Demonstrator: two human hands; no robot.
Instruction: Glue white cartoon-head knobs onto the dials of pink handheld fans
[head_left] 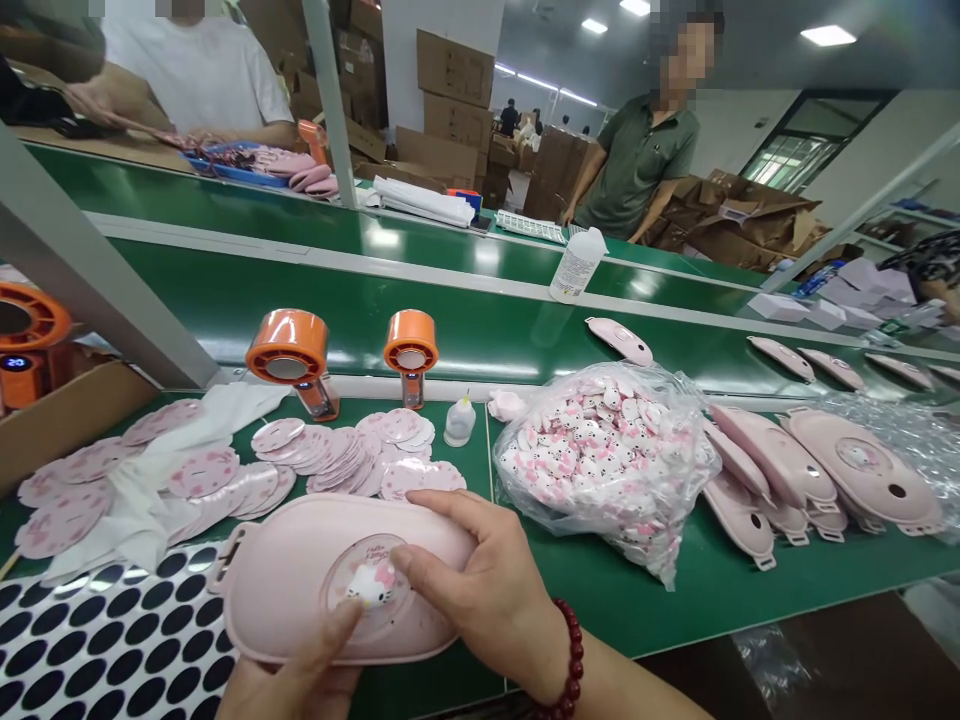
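Observation:
A pink oval plastic lid (289, 560) with side tabs is held between both hands, low in the middle of the view. At its centre is a round recess with a printed disc and a white cat-face piece with a pink bow (373, 584). My left hand (296, 675) grips the lid's lower edge, its thumb at the cat-face piece. My right hand (495, 580), above a dark red bead bracelet (574, 650), wraps round the right end, with its thumb by the recess. The fingers under the lid are hidden.
A clear bag of cat-face pieces (592, 450) stands right of the lid, beside stacked pink lids (855, 465). Round pink stickers (337, 460), orange handheld fans (289, 350), a small bottle (459, 422) and a black-dot sheet (112, 630) lie around. Lids sit on the green conveyor (465, 330). Two people are across.

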